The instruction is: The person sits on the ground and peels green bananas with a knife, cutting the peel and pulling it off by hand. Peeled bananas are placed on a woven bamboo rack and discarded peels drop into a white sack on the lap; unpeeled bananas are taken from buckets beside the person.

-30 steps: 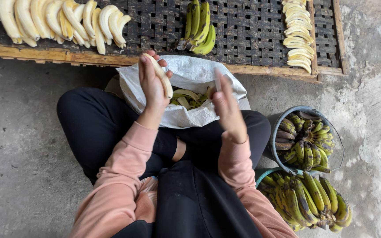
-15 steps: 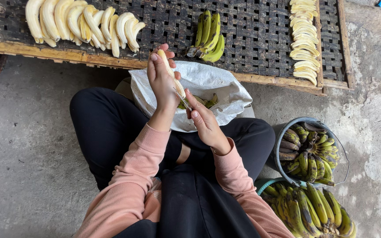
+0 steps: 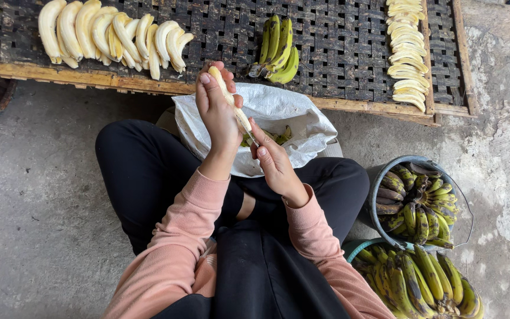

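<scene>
The peeled banana (image 3: 229, 100), pale and bare along most of its length, stands nearly upright in the left hand (image 3: 216, 115), whose fingers close around its upper part with the thumb along the side. The right hand (image 3: 274, 160) has come in from the right since a moment ago, when it hung open and apart over the lap; now its fingertips meet the banana's lower end, pinched there on what may be a strip of skin or a small blade, too thin to tell. By that, the work looks to be on the last bit of peel at the banana's tip. Just beyond the hands, a white plastic sack (image 3: 290, 121) lies open on the person's crossed legs, with green peelings inside it. On the far side runs a dark woven drying rack (image 3: 337, 41) in a wooden frame: a row of peeled bananas (image 3: 110, 32) at its far left, a small bunch of green bananas (image 3: 278, 50) in the middle, and a column of banana slices (image 3: 406, 53) at the right. To the near right stand a grey bucket (image 3: 379, 177) and a teal-rimmed tub (image 3: 361, 248), both heaped with unpeeled green bananas going dark in spots. The sack is plain white; no label or sign shows on it, the bucket or the tub.
</scene>
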Motion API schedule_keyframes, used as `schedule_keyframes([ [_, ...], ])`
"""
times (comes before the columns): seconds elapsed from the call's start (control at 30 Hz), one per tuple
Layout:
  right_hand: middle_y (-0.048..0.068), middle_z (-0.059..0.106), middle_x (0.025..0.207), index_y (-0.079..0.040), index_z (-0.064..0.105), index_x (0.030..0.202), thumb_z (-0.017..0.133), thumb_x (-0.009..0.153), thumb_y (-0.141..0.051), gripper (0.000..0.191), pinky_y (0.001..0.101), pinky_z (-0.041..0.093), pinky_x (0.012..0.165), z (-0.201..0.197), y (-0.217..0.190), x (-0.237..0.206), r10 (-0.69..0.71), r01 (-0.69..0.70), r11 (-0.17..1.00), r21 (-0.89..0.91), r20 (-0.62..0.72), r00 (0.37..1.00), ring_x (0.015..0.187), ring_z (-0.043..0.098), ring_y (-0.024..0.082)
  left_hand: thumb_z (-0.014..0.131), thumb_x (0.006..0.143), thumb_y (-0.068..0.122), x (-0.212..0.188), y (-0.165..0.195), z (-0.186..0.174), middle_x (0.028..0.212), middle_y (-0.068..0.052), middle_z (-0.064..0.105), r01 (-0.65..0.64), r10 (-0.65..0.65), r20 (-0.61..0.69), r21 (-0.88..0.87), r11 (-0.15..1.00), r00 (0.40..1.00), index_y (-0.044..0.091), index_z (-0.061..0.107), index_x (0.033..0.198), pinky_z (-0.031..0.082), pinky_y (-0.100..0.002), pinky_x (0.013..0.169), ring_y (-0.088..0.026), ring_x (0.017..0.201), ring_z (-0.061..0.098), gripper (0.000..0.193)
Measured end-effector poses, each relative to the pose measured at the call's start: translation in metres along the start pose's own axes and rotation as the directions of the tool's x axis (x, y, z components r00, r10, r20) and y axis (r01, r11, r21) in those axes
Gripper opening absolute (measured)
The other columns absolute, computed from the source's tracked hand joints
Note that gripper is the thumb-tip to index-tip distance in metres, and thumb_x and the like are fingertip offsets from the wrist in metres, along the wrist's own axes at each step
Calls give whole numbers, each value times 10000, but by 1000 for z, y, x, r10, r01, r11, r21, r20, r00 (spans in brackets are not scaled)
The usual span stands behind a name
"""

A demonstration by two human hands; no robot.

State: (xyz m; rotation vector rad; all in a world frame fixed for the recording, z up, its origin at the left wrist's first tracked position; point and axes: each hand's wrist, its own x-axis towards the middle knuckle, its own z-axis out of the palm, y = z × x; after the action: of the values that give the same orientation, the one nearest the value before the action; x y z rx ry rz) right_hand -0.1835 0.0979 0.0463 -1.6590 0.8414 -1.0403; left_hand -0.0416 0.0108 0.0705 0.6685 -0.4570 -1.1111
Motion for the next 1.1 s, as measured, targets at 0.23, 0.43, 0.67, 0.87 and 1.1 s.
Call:
schedule_keyframes([
  [0.23, 55, 575, 1336, -57, 344, 1642, 423, 1162, -344, 564, 295, 485, 851, -1, 1, -2, 8, -8, 1000, 12, -14, 1000, 899, 505, 146, 402, 1126, 408, 0, -4, 0, 960, -9, 523, 114, -113, 9, -146, 983, 993, 83, 536, 1210, 427, -221, 581, -78, 784, 483, 361],
  [0.43, 90, 584, 1343, -53, 347, 1660, 434, 1161, -305, 565, 288, 500, 920, 0, 3, 0, 49, -50, 999, -17, -68, 996, 1011, 556, 171, 416, 1115, 405, -11, -18, 1, 962, -15, 532, 214, -200, 81, -225, 951, 976, 63, 534, 1213, 524, -260, 690, -99, 805, 517, 374],
  [0.67, 178, 415, 1656, -23, 333, 1623, 445, 1142, -159, 512, 373, 342, 1251, -3, 4, 8, -53, 44, 994, -95, -96, 994, 1528, 430, 303, 373, 1130, 356, -26, -28, -1, 957, -54, 567, 348, -331, 108, -240, 906, 937, 28, 506, 1210, 527, -290, 838, -304, 1259, 637, 363],
  [0.87, 167, 467, 1627, -34, 375, 1603, 513, 1082, -76, 541, 367, 379, 1235, 5, 7, 9, -9, -22, 989, -147, -201, 979, 1505, 473, 288, 360, 1139, 241, -42, -30, 3, 1022, -106, 605, 386, -381, 69, -233, 892, 922, -15, 494, 1248, 463, -372, 1156, -318, 1360, 573, 309],
  [1.1, 173, 549, 1546, -77, 396, 1596, 578, 1030, -93, 594, 372, 457, 1139, 8, 7, 11, 14, -66, 972, -227, -220, 975, 1405, 571, 320, 345, 1151, 257, -59, -28, -5, 1322, -202, 639, 285, -283, 84, -11, 958, 955, -53, 508, 1272, 442, -395, 1140, -244, 1271, 596, 370],
])
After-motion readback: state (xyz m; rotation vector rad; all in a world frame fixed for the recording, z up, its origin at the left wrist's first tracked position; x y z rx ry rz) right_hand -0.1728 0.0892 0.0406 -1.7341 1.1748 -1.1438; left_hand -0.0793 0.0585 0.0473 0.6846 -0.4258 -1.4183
